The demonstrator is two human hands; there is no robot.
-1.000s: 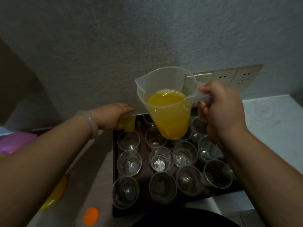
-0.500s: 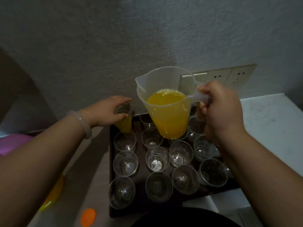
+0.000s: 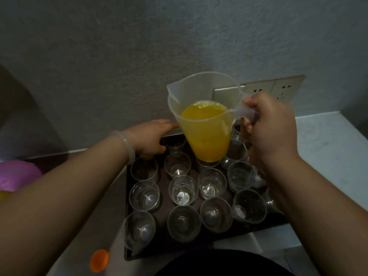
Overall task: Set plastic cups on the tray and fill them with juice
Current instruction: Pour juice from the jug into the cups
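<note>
A dark tray (image 3: 161,248) on the counter carries several clear plastic cups (image 3: 183,189), and the ones I can see into are empty. My right hand (image 3: 269,134) grips the handle of a translucent jug (image 3: 207,124), about half full of orange juice. The jug hangs upright above the tray's back rows. My left hand (image 3: 149,138) reaches to the tray's back left corner and holds a juice-filled cup (image 3: 146,156). Only a yellow sliver of that cup shows under the palm.
The grey wall rises right behind the tray, with wall sockets (image 3: 269,90) behind the jug. An orange cap (image 3: 99,260) lies on the counter left of the tray. A pink object (image 3: 17,174) sits at the far left. White counter (image 3: 328,156) extends to the right.
My left hand has moved right and down with the filled cup, bringing it to the tray's back left corner. The jug has stayed upright in my right hand.
</note>
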